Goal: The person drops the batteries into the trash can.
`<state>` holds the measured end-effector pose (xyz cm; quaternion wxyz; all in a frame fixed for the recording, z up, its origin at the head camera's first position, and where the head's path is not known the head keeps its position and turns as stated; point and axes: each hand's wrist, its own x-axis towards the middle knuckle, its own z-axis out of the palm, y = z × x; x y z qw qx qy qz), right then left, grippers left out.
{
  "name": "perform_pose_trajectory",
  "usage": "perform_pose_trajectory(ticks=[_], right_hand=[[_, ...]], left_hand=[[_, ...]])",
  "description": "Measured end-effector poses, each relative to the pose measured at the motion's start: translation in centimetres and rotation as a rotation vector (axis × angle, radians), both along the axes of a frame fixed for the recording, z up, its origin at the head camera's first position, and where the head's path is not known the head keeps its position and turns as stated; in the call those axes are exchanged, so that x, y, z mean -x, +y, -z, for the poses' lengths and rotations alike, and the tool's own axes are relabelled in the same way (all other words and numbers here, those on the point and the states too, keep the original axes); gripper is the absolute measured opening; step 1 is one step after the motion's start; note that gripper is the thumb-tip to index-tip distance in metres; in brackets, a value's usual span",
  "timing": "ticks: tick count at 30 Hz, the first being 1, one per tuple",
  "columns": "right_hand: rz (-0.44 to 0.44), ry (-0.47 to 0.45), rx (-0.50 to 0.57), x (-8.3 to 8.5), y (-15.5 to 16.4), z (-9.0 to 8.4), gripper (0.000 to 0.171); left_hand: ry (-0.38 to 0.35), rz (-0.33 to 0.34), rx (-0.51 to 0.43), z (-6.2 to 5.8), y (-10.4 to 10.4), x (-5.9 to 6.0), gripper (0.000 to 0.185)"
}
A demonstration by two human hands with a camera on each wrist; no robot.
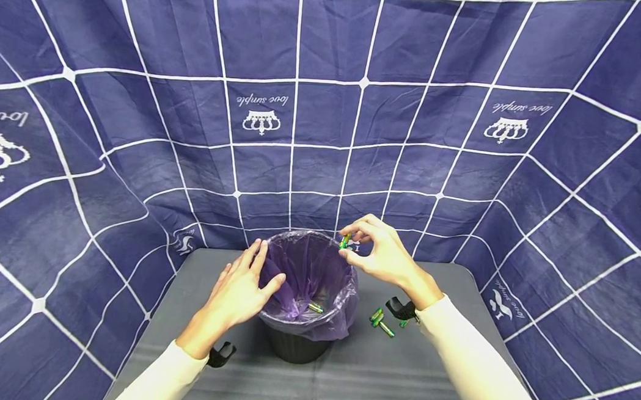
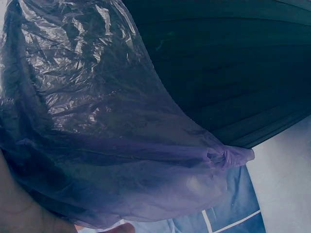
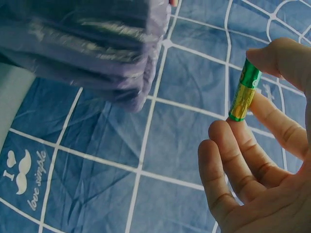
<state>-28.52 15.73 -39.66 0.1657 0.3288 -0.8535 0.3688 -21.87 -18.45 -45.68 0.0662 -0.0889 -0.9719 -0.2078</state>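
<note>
A green and gold battery (image 3: 244, 92) is pinched by its ends between the thumb and fingers of my right hand (image 1: 380, 252), just above the right rim of a black bin (image 1: 297, 345). A purple plastic liner (image 1: 341, 314) lines the bin and folds over its rim. Inside, another battery (image 1: 316, 308) lies on the liner. My left hand (image 1: 240, 290) rests at the bin's left rim, fingers extended and thumb over the opening. The left wrist view shows mostly the liner (image 2: 116, 116) and the bin's dark side (image 2: 233, 73).
To the right of the bin, several green and gold batteries (image 1: 381, 325) lie on the grey table (image 1: 364, 386); one is partly hidden by the black right wrist strap (image 1: 400, 308). A blue cloth with white grid lines (image 1: 326, 114) hangs behind and at both sides.
</note>
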Motion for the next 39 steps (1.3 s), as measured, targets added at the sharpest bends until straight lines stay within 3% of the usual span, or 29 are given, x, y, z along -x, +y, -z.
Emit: perform_pose_trajectory(ticks=[21,39], right_hand=[[-0.083,-0.058,-0.058,0.1,-3.7,-1.8,0.033],[-0.055,-0.056,-0.16,0.8,-5.0,-2.6,0.031]], left_hand=[[-0.009,0.001,0.022,0.3,0.0,0.3,0.098],[-0.024,-0.005,0.022,0.1,0.0,0.3,0.096]])
